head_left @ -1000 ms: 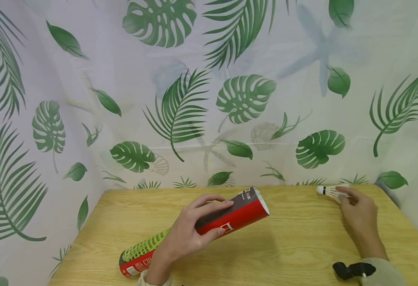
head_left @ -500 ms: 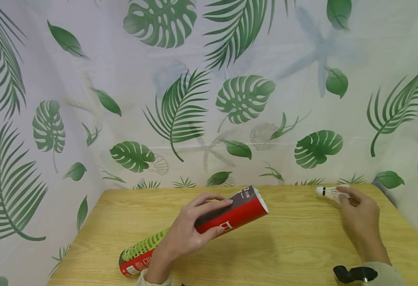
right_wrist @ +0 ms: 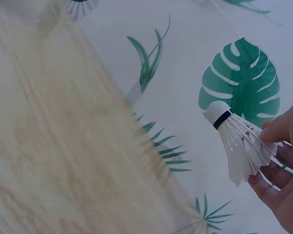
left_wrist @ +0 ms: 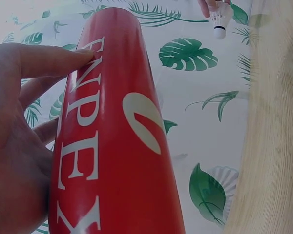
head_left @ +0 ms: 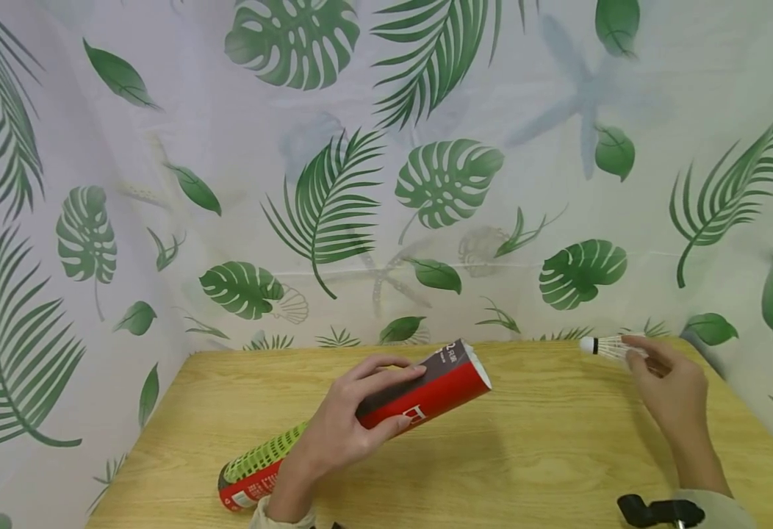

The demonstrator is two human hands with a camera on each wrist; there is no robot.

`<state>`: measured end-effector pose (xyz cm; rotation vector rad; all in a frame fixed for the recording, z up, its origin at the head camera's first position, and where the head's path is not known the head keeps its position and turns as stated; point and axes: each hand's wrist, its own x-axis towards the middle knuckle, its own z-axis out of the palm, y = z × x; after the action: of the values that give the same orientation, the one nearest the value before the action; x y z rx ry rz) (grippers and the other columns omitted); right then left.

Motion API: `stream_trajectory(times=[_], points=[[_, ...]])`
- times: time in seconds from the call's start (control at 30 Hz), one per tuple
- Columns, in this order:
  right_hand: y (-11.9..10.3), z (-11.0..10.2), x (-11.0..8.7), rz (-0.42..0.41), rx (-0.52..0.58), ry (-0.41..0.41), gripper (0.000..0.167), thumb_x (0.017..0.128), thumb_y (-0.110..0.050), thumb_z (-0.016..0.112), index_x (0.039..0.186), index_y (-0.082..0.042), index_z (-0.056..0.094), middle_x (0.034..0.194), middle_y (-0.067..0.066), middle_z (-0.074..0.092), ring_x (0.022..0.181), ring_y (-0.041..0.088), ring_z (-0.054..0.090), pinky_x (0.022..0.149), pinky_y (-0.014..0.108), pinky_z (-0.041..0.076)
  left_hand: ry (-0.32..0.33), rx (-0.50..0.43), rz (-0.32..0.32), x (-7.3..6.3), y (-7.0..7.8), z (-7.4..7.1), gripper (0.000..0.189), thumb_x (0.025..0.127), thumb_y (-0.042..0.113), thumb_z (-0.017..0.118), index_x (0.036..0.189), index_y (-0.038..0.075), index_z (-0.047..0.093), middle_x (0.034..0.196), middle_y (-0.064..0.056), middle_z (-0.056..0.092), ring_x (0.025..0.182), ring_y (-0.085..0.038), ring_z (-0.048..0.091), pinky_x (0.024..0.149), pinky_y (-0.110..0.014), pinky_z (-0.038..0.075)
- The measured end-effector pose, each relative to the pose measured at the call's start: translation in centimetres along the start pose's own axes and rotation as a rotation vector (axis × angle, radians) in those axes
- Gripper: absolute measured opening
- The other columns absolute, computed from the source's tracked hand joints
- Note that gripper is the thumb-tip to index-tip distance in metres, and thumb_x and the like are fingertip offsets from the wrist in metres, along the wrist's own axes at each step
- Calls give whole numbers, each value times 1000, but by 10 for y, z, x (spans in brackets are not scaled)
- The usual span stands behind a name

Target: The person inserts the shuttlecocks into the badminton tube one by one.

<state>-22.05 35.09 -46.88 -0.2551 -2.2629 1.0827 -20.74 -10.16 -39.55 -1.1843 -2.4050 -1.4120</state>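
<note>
My left hand (head_left: 353,422) grips a long shuttlecock tube (head_left: 436,393), red and dark grey with a green patterned lower part. The tube lies slanted, its white-rimmed end raised toward the right and its other end low at the left. Large white letters run along its red side in the left wrist view, where my thumb (left_wrist: 58,59) lies on them. At the right, my right hand (head_left: 672,382) pinches a white shuttlecock (right_wrist: 244,141) by its feather skirt. The cork with its black band points left, away from the fingers.
A wood-grain table (head_left: 545,455) spreads below both hands. Behind it and along the sides hangs a white curtain (head_left: 373,220) printed with green leaves. A black strap mount (head_left: 660,510) sits at the right sleeve.
My right hand and the shuttlecock have risen slightly, the cork shifting a little left in view. The left hand keeps its hold on the tube almost unmoved.
</note>
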Motion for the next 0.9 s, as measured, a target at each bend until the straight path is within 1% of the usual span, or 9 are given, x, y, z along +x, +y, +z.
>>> stream_trajectory(times=[0.17,0.23,0.3,0.47,0.6,0.73,0.9], points=[[-15,-2,1,-29,46,11,26,99,-11,63,119,1,74,111,-16,59,91,-18,52,76,1,41,12,-2,5,0,-1,-2,53,91,17,75,142,30,63,140,5,56,124,-21,54,93,-40,55],[-20,-4,1,-42,62,7,25,99,-11,64,119,1,74,108,-22,58,92,-17,53,77,2,42,14,-5,5,0,-1,-2,53,92,17,75,142,30,63,141,5,56,124,-21,54,93,-40,55],[-25,-5,1,-57,78,16,24,98,-11,66,118,0,75,106,-25,59,91,-16,55,77,2,43,14,-6,6,0,0,-3,53,92,18,75,142,30,63,140,5,56,124,-21,54,93,-40,55],[-40,-10,0,-89,119,43,21,97,-11,70,114,-1,76,102,-25,63,90,-11,60,77,3,44,10,-4,14,0,0,-3,52,92,18,75,142,29,63,140,4,56,124,-21,54,93,-41,55],[-51,-13,0,-104,135,40,21,96,-13,72,113,-3,77,105,-21,65,96,-8,60,79,3,44,20,2,23,-1,0,-3,52,92,17,75,141,28,63,141,5,56,125,-22,54,93,-41,55],[-62,-15,0,-117,147,43,20,95,-11,73,113,-3,77,107,-19,67,98,-10,61,80,4,44,26,6,18,-1,1,-4,53,91,16,75,141,28,64,141,5,56,126,-22,53,93,-41,55],[-70,-17,-1,-140,180,41,22,93,-5,74,114,0,76,108,-19,68,96,-10,63,79,4,46,21,2,8,-1,2,-4,53,91,16,75,141,29,63,141,5,55,126,-22,52,93,-41,56]])
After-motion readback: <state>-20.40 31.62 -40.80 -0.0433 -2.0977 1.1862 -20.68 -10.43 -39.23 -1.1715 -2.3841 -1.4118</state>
